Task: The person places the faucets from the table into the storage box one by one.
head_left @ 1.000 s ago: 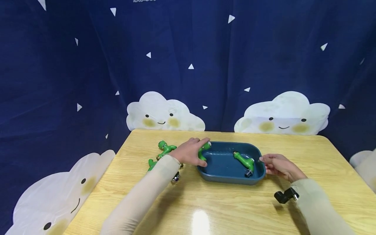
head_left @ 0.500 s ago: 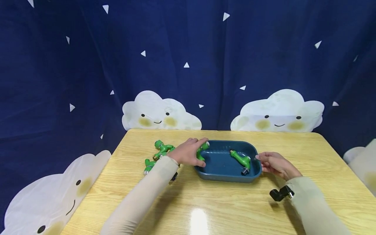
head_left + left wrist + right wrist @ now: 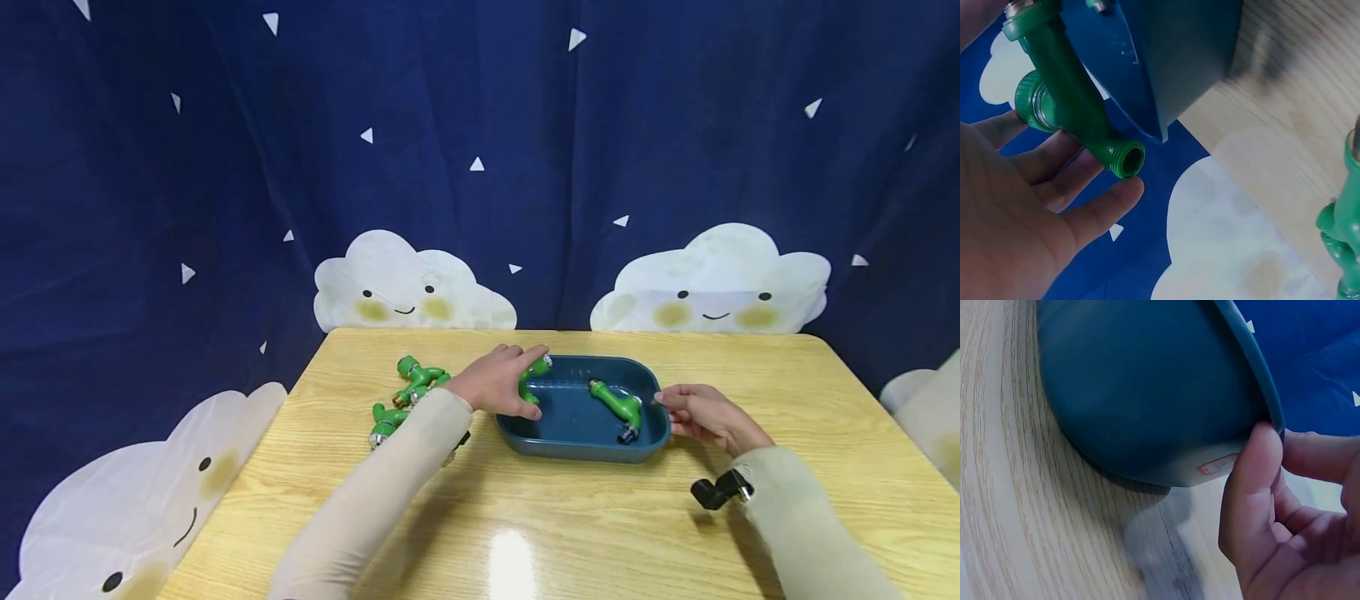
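Observation:
My left hand holds a green tap over the left end of a dark blue basin. In the left wrist view the fingers lie along the tap's far side, and its round open end points toward the little finger. A second green tap, with a dark threaded end, lies inside the basin toward the right. My right hand pinches the basin's right rim between thumb and fingers; the right wrist view shows the thumb against the outer wall.
Several more green taps lie in a group on the wooden table, left of the basin and partly behind my left forearm. A black wrist device sits at my right sleeve. Behind the table hangs a dark blue curtain with clouds.
My left hand has shifted slightly right with the tap, farther over the basin. The right hand keeps its pinch on the rim. The head view has turned a little.

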Motion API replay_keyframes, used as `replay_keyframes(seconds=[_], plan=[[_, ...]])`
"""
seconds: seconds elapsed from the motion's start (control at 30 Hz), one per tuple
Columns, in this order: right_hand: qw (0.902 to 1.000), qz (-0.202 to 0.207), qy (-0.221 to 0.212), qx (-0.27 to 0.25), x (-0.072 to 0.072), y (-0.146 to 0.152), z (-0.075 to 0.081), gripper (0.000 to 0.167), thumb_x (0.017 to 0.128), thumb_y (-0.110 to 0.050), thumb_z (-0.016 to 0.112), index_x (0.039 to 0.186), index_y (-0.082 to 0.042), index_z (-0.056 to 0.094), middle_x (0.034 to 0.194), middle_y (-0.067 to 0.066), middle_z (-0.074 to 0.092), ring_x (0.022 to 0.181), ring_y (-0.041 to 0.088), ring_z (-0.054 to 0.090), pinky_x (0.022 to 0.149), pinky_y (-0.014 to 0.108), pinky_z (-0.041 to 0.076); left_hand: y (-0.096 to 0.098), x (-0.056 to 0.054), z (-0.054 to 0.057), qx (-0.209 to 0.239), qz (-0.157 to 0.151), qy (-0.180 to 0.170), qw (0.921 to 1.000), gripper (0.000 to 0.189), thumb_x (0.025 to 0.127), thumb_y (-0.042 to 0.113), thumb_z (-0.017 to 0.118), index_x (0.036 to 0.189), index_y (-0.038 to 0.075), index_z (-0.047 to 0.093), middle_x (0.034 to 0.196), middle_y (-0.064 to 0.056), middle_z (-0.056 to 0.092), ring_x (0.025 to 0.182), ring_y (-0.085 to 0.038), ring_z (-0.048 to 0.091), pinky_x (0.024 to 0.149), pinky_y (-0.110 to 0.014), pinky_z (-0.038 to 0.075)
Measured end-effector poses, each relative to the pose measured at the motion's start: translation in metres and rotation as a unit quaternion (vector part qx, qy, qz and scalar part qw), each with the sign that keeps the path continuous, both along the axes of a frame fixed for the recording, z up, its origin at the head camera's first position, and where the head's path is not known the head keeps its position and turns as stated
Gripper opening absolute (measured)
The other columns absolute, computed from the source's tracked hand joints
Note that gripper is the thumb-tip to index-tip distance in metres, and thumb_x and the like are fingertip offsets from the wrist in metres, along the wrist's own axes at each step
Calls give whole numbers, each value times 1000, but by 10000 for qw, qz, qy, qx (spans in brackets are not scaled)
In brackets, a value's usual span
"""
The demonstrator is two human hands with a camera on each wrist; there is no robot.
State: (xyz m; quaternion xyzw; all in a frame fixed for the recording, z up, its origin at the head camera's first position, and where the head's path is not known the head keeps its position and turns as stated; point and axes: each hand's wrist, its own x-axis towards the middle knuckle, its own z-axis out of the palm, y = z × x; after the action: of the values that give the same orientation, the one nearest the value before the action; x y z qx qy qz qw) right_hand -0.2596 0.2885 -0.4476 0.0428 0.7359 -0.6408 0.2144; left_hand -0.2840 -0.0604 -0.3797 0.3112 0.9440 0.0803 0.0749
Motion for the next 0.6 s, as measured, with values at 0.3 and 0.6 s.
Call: replay_keyframes(seconds=[0.3, 0.6], plan=[[9997, -30, -83, 240, -1, -1, 1, 37, 102, -23, 55, 126, 6, 50, 80, -5, 64, 71, 3, 62, 69, 20, 59, 11, -5, -3, -289, -56, 14, 9996, 100, 79, 54, 77, 158, 31, 21, 148, -7, 48, 137, -23, 44, 110, -40, 45], [9998, -33, -81, 196, -2, -1, 1, 30, 102, -21, 55, 119, 3, 53, 79, -6, 65, 70, 3, 62, 68, 20, 59, 24, -8, -3, -527, -148, -78, 9985, 98, 80, 53, 76, 159, 28, 22, 149, -6, 48, 139, -24, 42, 112, -41, 43]])
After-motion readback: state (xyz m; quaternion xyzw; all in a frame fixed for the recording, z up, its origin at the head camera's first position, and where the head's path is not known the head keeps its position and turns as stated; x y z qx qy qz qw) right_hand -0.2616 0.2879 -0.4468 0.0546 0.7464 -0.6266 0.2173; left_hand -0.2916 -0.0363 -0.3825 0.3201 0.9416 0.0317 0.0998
